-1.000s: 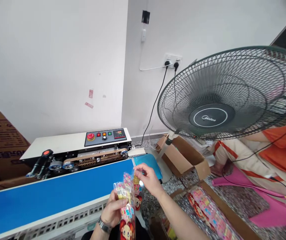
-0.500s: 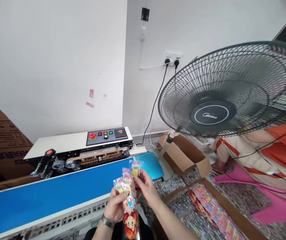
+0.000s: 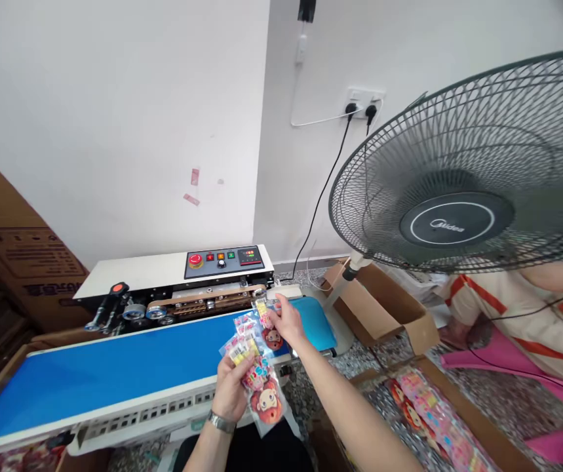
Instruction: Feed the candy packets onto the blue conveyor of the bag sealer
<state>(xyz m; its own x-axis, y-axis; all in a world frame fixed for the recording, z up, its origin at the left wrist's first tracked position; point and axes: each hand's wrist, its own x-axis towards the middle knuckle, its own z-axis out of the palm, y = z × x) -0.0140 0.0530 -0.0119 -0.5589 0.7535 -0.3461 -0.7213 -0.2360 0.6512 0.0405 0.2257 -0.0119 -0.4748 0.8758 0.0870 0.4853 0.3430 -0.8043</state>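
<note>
the left hand (image 3: 231, 388), with a watch (image 3: 221, 423) on its wrist, is closed around a bundle (image 3: 257, 380) of clear packets printed with cartoon faces. it holds the bundle upright at the near edge of the belt (image 3: 114, 373), fanned out at the top. the right hand (image 3: 288, 319) reaches forward over the belt's right end. thumb and fingers pinch the top of one packet (image 3: 267, 324), which hangs down just beside the bundle, its lower end overlapping the fanned tops. the pinched top is close to the right end of the sealer (image 3: 163, 282); whether it touches the machine cannot be told.

the sealer stands behind the blue belt, along the wall. its panel (image 3: 225, 257) carries a red knob, small buttons and a lit display. a big dark fan (image 3: 468, 177) fills the upper right. two cords run up to a socket (image 3: 364, 105) on the wall. below the fan an open box (image 3: 384, 311) sits on the speckled floor. nearer, at the lower right, a tray (image 3: 487, 446) holds more of the same packets. a person (image 3: 531, 308) in orange and cream sits behind the fan, mostly hidden. a printed carton (image 3: 20, 255) stands at the far left.
</note>
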